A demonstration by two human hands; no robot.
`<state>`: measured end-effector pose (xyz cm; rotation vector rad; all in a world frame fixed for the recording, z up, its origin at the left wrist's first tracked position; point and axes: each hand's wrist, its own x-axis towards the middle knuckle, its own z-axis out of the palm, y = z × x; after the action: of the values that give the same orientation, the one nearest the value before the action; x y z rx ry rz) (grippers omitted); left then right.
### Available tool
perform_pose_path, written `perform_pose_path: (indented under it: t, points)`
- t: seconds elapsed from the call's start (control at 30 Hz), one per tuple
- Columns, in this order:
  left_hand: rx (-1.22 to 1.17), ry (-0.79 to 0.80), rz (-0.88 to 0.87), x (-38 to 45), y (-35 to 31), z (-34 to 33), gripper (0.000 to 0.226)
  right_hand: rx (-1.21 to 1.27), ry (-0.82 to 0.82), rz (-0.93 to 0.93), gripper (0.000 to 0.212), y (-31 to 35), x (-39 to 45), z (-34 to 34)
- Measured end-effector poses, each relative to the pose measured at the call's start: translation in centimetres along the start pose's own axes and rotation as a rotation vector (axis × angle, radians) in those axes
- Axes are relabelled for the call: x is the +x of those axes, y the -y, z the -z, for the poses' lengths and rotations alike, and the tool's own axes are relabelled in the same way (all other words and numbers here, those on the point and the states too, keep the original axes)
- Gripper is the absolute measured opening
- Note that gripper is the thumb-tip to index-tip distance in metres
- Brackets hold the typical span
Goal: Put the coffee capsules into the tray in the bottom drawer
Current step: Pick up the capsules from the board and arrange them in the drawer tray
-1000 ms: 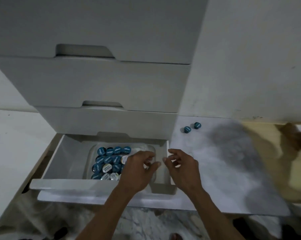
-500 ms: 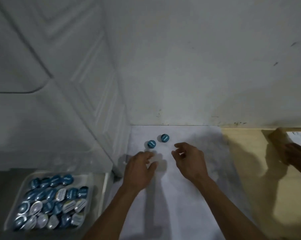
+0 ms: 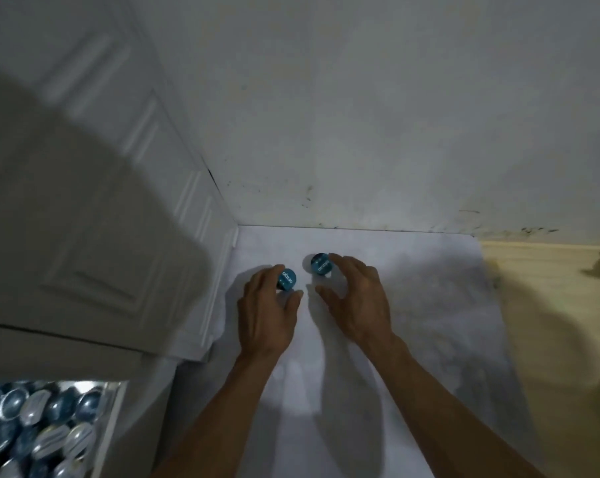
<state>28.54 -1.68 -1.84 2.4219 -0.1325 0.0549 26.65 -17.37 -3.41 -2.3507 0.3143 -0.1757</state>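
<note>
Two blue coffee capsules stand on a white sheet (image 3: 412, 339) by the wall. My left hand (image 3: 267, 315) curls its fingers and thumb round the left capsule (image 3: 288, 279). My right hand (image 3: 355, 301) hovers over the right capsule (image 3: 321, 264); its fingertips touch the capsule's right edge and the thumb stays apart below it. The tray (image 3: 116, 401) in the open bottom drawer shows at the lower left, packed with several blue and silver capsules (image 3: 50, 422).
The white drawer unit (image 3: 101, 219) rises at the left, close to my left hand. A marked white wall (image 3: 360, 132) stands just behind the capsules. Light wooden floor (image 3: 550, 305) lies to the right of the sheet.
The view has swung right and closer, away from the drawer. Both hands moved forward from above the tray to the two capsules on the sheet and now touch them.
</note>
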Motion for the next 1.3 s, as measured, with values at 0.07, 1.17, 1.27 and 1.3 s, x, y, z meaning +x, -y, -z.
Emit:
perform_pose_path:
  t: [0.07, 1.17, 1.27, 1.3]
  points:
    - [-0.012, -0.057, -0.018, 0.2, 0.7, -1.1, 0.045, -0.039, -0.069, 0.066, 0.048, -1.3, 0.5, -1.4]
    - [-0.372, -0.192, -0.08, -6.3, -2.6, 5.8, 0.024, 0.105, -0.264, 0.062, 0.024, 4.5, -7.7, 2.7]
    - [-0.401, -0.159, -0.141, -9.0, -3.5, 9.7, 0.025, 0.119, -0.301, 0.054, 0.027, 7.4, -10.7, 3.7]
    - [-0.414, -0.149, -0.151, -10.0, -3.4, 11.2, 0.029, 0.142, -0.298, 0.044, 0.028, 8.6, -11.8, 3.8]
